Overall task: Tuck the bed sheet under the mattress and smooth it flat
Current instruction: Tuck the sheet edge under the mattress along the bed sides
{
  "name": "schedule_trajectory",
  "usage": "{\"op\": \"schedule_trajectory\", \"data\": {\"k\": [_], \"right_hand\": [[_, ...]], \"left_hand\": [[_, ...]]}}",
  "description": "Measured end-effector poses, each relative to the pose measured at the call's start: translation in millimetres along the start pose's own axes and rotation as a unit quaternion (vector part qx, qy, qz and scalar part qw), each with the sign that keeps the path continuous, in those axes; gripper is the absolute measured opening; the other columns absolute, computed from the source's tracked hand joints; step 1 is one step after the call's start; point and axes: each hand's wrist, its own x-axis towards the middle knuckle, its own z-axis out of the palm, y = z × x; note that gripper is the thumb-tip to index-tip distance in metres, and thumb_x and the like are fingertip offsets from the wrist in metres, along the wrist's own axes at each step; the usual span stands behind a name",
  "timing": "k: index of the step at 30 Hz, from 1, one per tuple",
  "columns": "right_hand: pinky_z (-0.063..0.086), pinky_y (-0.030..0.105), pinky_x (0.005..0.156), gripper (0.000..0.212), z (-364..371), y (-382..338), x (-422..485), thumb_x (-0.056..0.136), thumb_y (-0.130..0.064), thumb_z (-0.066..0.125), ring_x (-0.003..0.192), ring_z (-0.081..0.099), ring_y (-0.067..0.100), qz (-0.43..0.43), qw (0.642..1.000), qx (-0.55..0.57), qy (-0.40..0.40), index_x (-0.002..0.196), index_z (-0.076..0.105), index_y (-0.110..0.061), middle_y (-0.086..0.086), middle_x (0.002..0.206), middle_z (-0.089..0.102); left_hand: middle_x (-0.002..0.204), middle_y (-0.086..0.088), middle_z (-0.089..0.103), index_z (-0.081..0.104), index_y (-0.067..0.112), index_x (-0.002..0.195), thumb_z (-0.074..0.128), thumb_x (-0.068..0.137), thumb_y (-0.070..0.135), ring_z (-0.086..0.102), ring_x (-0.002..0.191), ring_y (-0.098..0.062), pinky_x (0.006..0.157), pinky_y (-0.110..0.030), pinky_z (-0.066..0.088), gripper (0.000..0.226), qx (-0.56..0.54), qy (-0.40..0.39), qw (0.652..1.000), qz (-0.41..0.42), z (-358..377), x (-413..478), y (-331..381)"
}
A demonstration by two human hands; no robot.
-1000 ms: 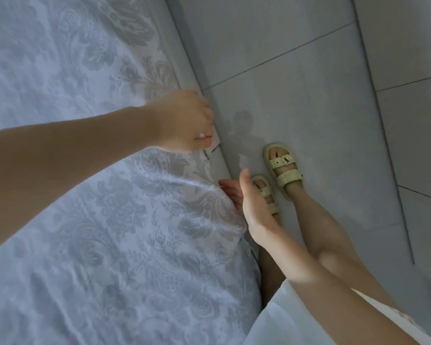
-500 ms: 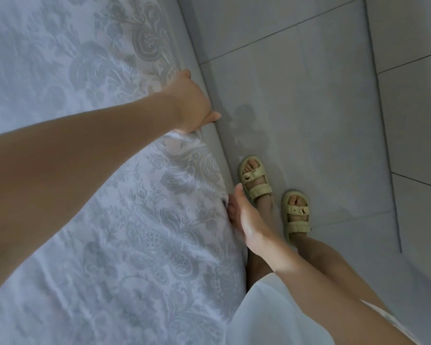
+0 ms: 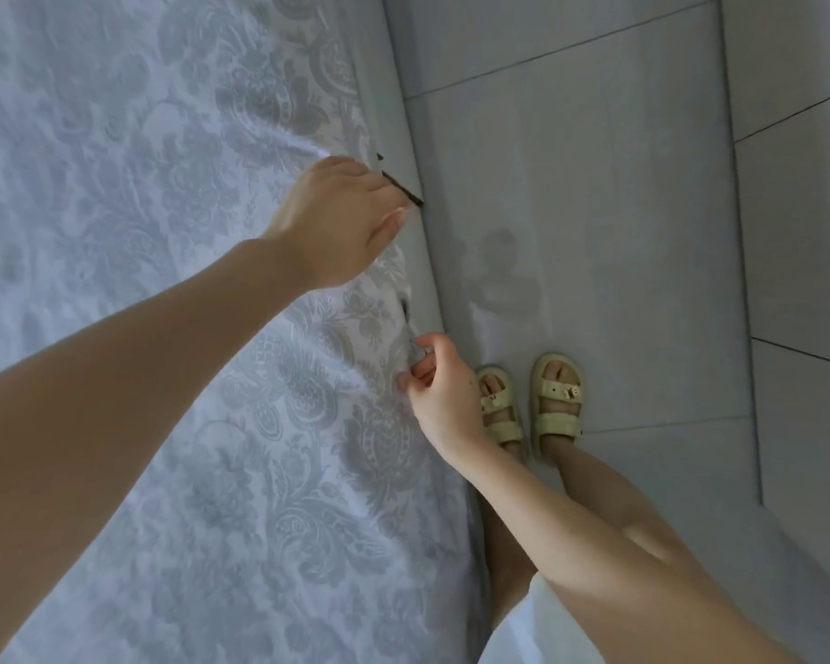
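At the bed's 3 o'clock edge, the right hand pinches the bed sheet in a closed grip; the left hand, at 12 o'clock from it, presses the sheet edge, grip unclear.

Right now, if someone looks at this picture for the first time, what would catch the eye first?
First come the two bare arms reaching over the pale floral bed sheet that fills the left side. The left hand presses at the bed's edge, and the right hand pinches a fold of the sheet nearer the body. Next, the yellow sandals stand out on the grey tiled floor to the right.
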Motion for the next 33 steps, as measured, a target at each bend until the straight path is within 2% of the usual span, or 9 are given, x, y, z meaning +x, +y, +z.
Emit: {"op": "schedule_trajectory", "data": {"k": [4, 10, 13, 17, 19, 21, 26, 29, 33], "right_hand": [[0.033, 0.017, 0.058, 0.026, -9, 11, 5, 0.084, -0.008, 0.066, 0.067, 0.048, 0.011, -0.046, 0.998, -0.029, -0.013, 0.106, 0.052, -0.008, -0.006, 0.07, 0.049], [0.036, 0.009, 0.058, 0.028, -19, 29, -6, 0.081, -0.006, 0.07, 0.058, 0.043, 0.006, -0.059, 0.996, -0.057, -0.041, 0.089, 0.045, -0.014, -0.003, 0.063, 0.046], [0.037, 0.011, 0.059, 0.027, -21, 27, -2, 0.083, -0.009, 0.069, 0.065, 0.049, 0.015, -0.043, 0.992, -0.097, -0.072, 0.092, 0.045, -0.013, 0.001, 0.067, 0.051], [0.042, 0.033, 0.065, 0.021, -28, 3, -4, 0.089, -0.016, 0.063, 0.074, 0.054, 0.022, -0.094, 0.96, -0.247, -0.088, 0.1, 0.047, -0.008, 0.003, 0.077, 0.054], [0.039, 0.033, 0.062, 0.02, -32, -17, -11, 0.092, -0.023, 0.058, 0.071, 0.052, 0.021, -0.148, 0.94, -0.302, -0.067, 0.1, 0.047, -0.008, 0.003, 0.077, 0.054], [0.039, 0.034, 0.061, 0.018, -34, -38, -18, 0.093, -0.024, 0.055, 0.071, 0.052, 0.022, -0.209, 0.922, -0.322, -0.049, 0.097, 0.049, -0.008, 0.003, 0.078, 0.055], [0.042, 0.034, 0.059, 0.021, -14, -62, -50, 0.093, -0.022, 0.054, 0.066, 0.054, 0.024, -0.292, 0.866, -0.38, -0.145, 0.078, 0.056, -0.009, 0.004, 0.069, 0.057], [0.033, 0.032, 0.053, 0.034, 5, -58, -82, 0.094, -0.023, 0.052, 0.055, 0.044, 0.019, -0.311, 0.811, -0.438, -0.233, 0.063, 0.047, -0.01, 0.003, 0.059, 0.047], [0.02, 0.031, 0.048, 0.048, 30, -43, -131, 0.099, -0.027, 0.043, 0.048, 0.03, 0.016, -0.33, 0.71, -0.53, -0.326, 0.054, 0.029, -0.015, 0.001, 0.052, 0.031]], "left_hand": [[0.111, -0.008, 0.068, 0.063, 0.011, 0.116, 0.031, 0.099, 0.03, 0.061, 0.105, -0.03, 0.098, -0.042, 0.041, 0.041, -0.005, 0.004, 0.999, -0.034, 1, -12, 0], [0.132, -0.005, 0.058, 0.057, 0.015, 0.127, 0.036, 0.1, 0.026, 0.05, 0.125, -0.026, 0.102, -0.042, 0.041, 0.036, -0.031, 0.0, 0.991, -0.131, 3, -42, 0], [0.15, 0.001, 0.036, 0.047, 0.022, 0.137, 0.034, 0.101, 0.028, 0.027, 0.142, -0.019, 0.112, -0.04, 0.031, 0.039, -0.069, -0.06, 0.982, -0.164, 6, -65, 13], [0.159, 0.004, 0.008, 0.026, 0.029, 0.147, 0.03, 0.101, 0.033, 0.002, 0.147, -0.018, 0.117, -0.04, 0.019, 0.046, -0.067, -0.161, 0.968, -0.181, 18, -101, 45], [0.158, 0.005, 0.013, 0.029, 0.029, 0.146, 0.031, 0.101, 0.031, 0.006, 0.147, -0.016, 0.116, -0.039, 0.022, 0.045, -0.114, -0.134, 0.962, -0.208, 23, -119, 61], [0.153, 0.005, 0.029, 0.044, 0.025, 0.139, 0.037, 0.1, 0.026, 0.021, 0.144, -0.014, 0.114, -0.035, 0.028, 0.04, -0.204, -0.057, 0.94, -0.266, 26, -139, 77], [0.13, 0.0, 0.058, 0.061, 0.017, 0.123, 0.042, 0.099, 0.023, 0.052, 0.12, -0.021, 0.094, -0.032, 0.041, 0.031, -0.316, 0.109, 0.802, -0.495, 36, -215, 133], [0.115, -0.007, 0.062, 0.064, 0.012, 0.113, 0.043, 0.099, 0.023, 0.056, 0.105, -0.026, 0.08, -0.033, 0.043, 0.028, -0.331, 0.159, 0.679, -0.636, 56, -272, 181], [0.094, -0.013, 0.066, 0.065, 0.006, 0.088, 0.047, 0.095, 0.02, 0.059, 0.082, -0.031, 0.067, -0.037, 0.044, 0.024, -0.33, 0.197, 0.519, -0.764, 102, -340, 266]]}}
